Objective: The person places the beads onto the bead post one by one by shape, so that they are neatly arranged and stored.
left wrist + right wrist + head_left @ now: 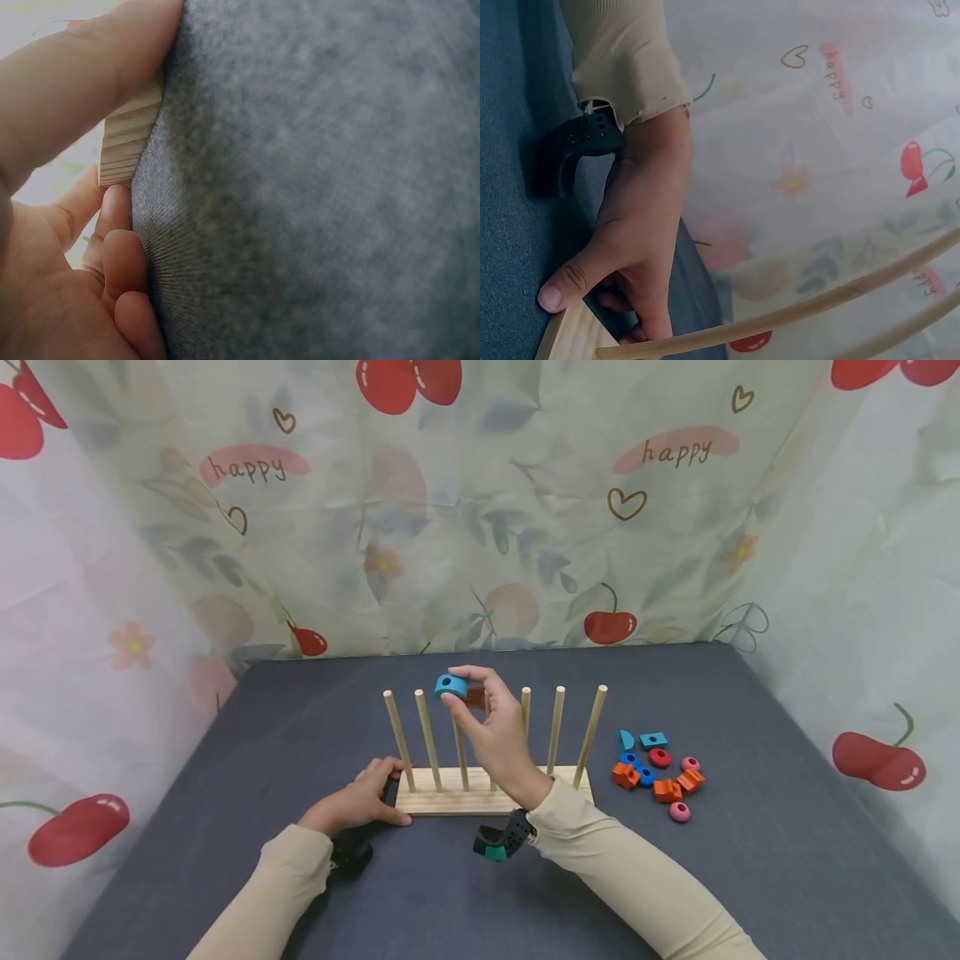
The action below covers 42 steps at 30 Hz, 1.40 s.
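A: Right hand (498,735) raised over the wooden peg rack (495,793). Fingertips and thumb pinch a blue bead (451,685), rounded on top, hole facing the camera. It sits just above the top of the third peg (459,752) from the left.

B: Left hand?

A: Left hand (360,800) grips the rack's left end, thumb along the front edge, fingers curled round the side. The left wrist view confirms: thumb (82,82) pressed on the layered wood edge (127,139), fingers tucked against the grey cloth.

B: Loose pieces?

A: Pile of beads (660,772) right of the rack, on the grey table (750,860): orange, blue, red, pink.

B: Anything unclear?

A: Something brownish behind the blue bead, by the fingers; can't tell what. The hand covers the fourth peg. The right wrist view misses the bead, showing only the other hand (637,247), a base corner and two pegs.
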### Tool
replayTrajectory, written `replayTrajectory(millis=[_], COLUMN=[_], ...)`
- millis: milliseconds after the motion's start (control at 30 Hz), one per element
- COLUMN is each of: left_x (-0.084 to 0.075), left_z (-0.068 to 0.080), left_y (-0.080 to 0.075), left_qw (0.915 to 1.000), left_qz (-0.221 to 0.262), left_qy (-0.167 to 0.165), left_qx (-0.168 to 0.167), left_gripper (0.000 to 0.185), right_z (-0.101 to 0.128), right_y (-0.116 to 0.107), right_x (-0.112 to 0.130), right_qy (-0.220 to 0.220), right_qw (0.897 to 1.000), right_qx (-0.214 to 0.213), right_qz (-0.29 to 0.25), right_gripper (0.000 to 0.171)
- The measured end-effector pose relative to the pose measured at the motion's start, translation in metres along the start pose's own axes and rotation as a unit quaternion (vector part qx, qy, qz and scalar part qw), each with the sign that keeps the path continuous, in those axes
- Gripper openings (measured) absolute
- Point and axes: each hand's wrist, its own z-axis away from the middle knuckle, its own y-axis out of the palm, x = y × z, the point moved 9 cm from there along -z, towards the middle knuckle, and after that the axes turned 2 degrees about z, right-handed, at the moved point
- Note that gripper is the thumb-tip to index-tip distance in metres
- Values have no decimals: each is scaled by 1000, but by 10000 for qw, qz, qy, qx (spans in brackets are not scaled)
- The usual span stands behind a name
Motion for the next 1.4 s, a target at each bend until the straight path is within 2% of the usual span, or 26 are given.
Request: replayTrajectory(millis=[233,567,800,1067,1400], left_x=[-1,1,1,0,0], left_z=[2,0,2,1,0], left_y=[0,2,2,2,1], left_qw=[10000,10000,9999,9999,9999], left_qz=[42,18,-6,-38,-99], left_qy=[-11,-15,-91,-91,-55], left_qx=[24,48,63,52,50], left_gripper=[70,70,70,70,71], right_z=[1,8,22,39,63], right_y=[1,0,5,10,13], right_x=[-3,-15,-33,-53,-79], right_qy=[12,446,776,1043,1676], right_qw=[9999,9987,9959,9920,9808], right_qx=[55,111,459,718,990], right_qz=[-108,-237,7,-22,110], right_gripper=[33,31,32,33,31])
